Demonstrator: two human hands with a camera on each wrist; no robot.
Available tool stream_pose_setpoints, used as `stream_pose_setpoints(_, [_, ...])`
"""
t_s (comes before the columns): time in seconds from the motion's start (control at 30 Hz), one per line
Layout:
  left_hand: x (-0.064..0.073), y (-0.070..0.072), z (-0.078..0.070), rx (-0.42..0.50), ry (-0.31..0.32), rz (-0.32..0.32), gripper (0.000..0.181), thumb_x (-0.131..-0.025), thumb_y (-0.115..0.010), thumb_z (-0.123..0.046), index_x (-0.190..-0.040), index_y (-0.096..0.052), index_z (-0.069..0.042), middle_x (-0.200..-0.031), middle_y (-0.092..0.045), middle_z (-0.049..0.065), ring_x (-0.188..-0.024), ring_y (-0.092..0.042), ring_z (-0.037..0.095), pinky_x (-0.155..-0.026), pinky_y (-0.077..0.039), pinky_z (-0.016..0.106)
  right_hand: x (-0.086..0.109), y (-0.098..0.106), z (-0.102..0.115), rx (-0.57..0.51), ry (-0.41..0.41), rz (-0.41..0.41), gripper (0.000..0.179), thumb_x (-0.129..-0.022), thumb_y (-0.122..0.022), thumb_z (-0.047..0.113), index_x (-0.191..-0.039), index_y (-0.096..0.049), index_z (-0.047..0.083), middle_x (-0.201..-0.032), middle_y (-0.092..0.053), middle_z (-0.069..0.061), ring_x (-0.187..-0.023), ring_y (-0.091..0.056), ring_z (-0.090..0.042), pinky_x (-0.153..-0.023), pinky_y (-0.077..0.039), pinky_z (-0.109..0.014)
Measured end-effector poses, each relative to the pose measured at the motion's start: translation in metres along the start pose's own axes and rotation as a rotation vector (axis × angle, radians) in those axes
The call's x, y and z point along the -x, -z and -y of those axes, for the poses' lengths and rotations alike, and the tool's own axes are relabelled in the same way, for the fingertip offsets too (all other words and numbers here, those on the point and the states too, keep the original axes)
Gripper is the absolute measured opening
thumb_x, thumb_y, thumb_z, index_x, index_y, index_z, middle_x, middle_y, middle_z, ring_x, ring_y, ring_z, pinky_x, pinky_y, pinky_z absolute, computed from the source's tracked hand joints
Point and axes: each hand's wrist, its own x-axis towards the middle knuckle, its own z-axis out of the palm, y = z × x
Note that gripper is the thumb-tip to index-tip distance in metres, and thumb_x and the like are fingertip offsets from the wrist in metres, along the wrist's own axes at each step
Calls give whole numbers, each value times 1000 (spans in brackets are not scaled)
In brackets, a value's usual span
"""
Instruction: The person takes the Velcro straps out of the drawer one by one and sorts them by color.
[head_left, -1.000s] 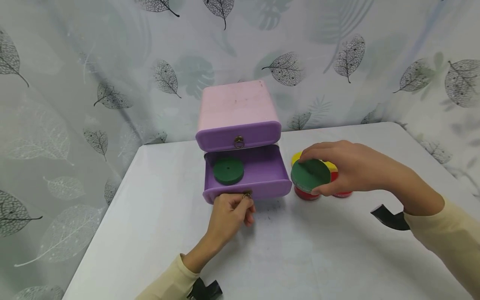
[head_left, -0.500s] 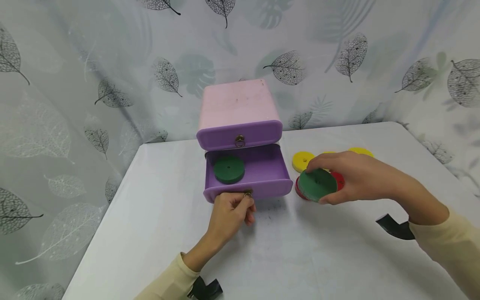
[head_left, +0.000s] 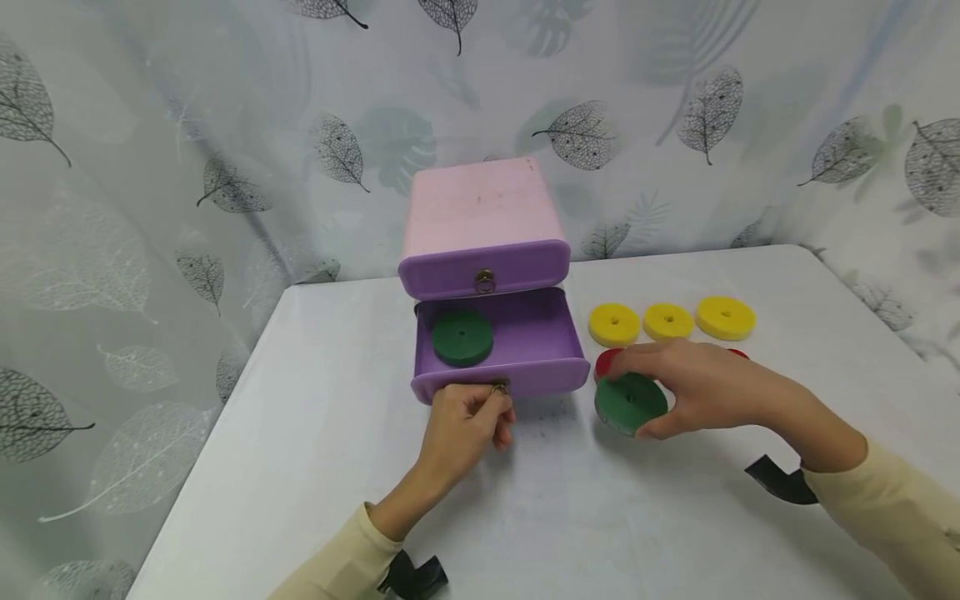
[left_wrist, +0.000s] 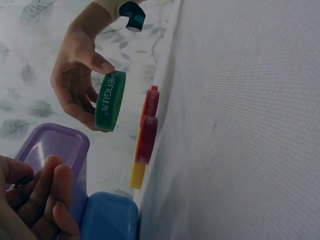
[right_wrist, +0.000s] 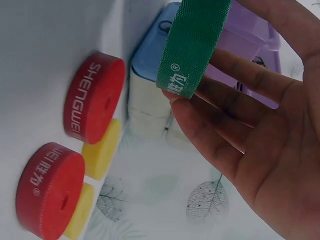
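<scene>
My left hand (head_left: 461,429) pinches the small ring pull (head_left: 499,389) of a purple drawer (head_left: 536,377), which stands pulled out of a pink cabinet (head_left: 480,204). Inside the drawer, on its left side, lies a green roll of woven tape (head_left: 462,337). To the right of the drawer, my right hand (head_left: 697,387) holds a second green tape roll (head_left: 631,404) by its edge between thumb and fingers. The left wrist view shows this held roll (left_wrist: 110,101) raised off the table and tilted. Red tape rolls (right_wrist: 94,98) sit just behind the right hand, which partly hides them in the head view.
Three yellow rolls (head_left: 668,322) lie in a row behind the red ones. Above the pulled-out drawer is a shut purple drawer (head_left: 525,265) with its own ring. Both wrist views show a blue drawer (left_wrist: 110,217) at the bottom. A leaf-patterned curtain (head_left: 480,83) hangs behind the white table (head_left: 337,350).
The right hand has brought the green roll back from over the red and yellow rolls, toward the person and slightly rightward, uncovering the yellow row. The left hand keeps its hold on the ring.
</scene>
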Motion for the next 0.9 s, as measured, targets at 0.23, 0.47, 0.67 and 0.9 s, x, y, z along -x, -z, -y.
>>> stream_pose_setpoints(0.23, [0,0,-1,3,-2,4,31,-97,-57,-6,-69,-70,-12,-54,-63,-4,-47,-63,17,-46,-51,35,3,-9,-1,19,-59,57,59,-77,-92,39,-127,-65,21,-117,-64,18,-104,-60,-8,-86,-56,-34])
stream_pose_setpoints(0.47, [0,0,-1,3,2,5,31,-97,-58,-7,-70,-70,-11,-55,-64,-4,-47,-63,17,-46,-52,37,2,-19,-3,7,-128,108,63,-72,-95,39,-125,-66,22,-117,-64,14,-106,-59,-15,-80,-57,-34])
stream_pose_setpoints(0.67, [0,0,-1,10,6,8,30,-97,-58,-6,-69,-70,-11,-55,-64,-3,-47,-63,18,-48,-54,47,2,-26,-3,-14,-178,146,64,-70,-97,37,-125,-66,24,-118,-64,11,-107,-58,-19,-78,-58,-38])
stream_pose_setpoints(0.9, [0,0,-1,21,12,10,30,-97,-58,-6,-70,-71,-11,-55,-64,-3,-47,-63,18,-49,-54,52,4,-31,-5,-4,-179,158,63,-70,-97,38,-123,-66,26,-118,-64,11,-106,-59,-19,-78,-58,-39])
